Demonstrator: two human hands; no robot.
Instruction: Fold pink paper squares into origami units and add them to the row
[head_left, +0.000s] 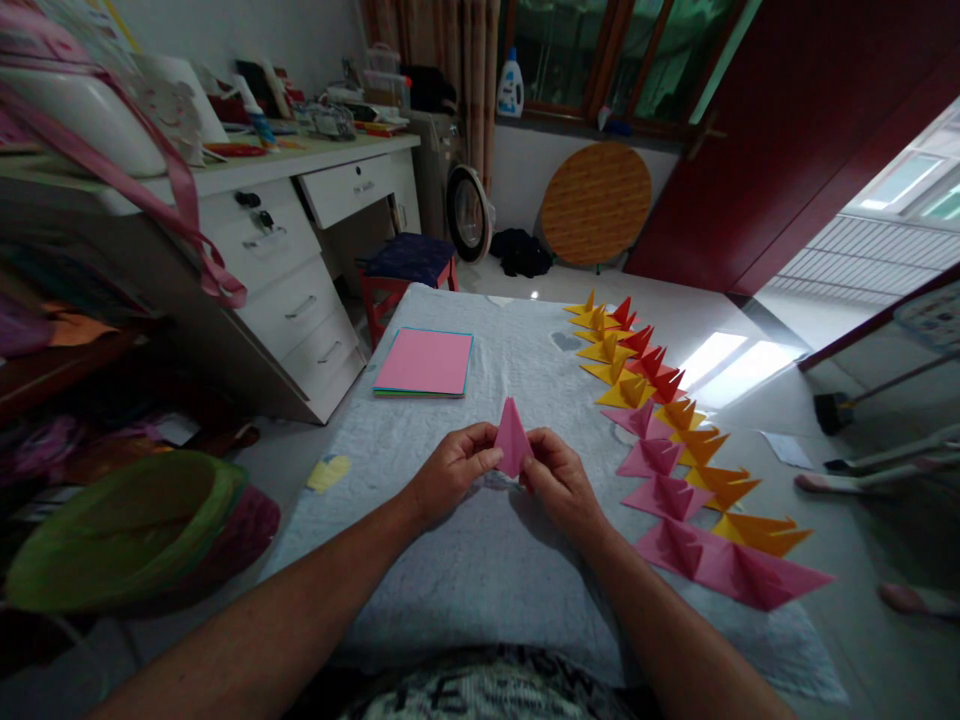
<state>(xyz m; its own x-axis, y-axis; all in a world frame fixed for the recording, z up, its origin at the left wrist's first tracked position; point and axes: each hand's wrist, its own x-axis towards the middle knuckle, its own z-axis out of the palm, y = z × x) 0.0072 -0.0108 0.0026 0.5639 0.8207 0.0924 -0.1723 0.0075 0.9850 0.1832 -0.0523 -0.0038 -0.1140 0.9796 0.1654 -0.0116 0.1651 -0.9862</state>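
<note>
A pink folded paper, narrow and pointed at the top, is held upright between my two hands over the cloth-covered table. My left hand pinches its left edge between thumb and fingers. On the other edge, the thumb and fingers of my right hand are closed near the lower corner. A square stack of coloured paper, pink on top, lies beyond my left hand. To the right stand rows of folded paper cranes: pink ones, yellow ones, orange ones and red ones.
At the left is a white desk with drawers, and a green basket stands on the floor. A stool with a dark cushion stands past the table. Behind are a washing machine with its door open and a round wooden board.
</note>
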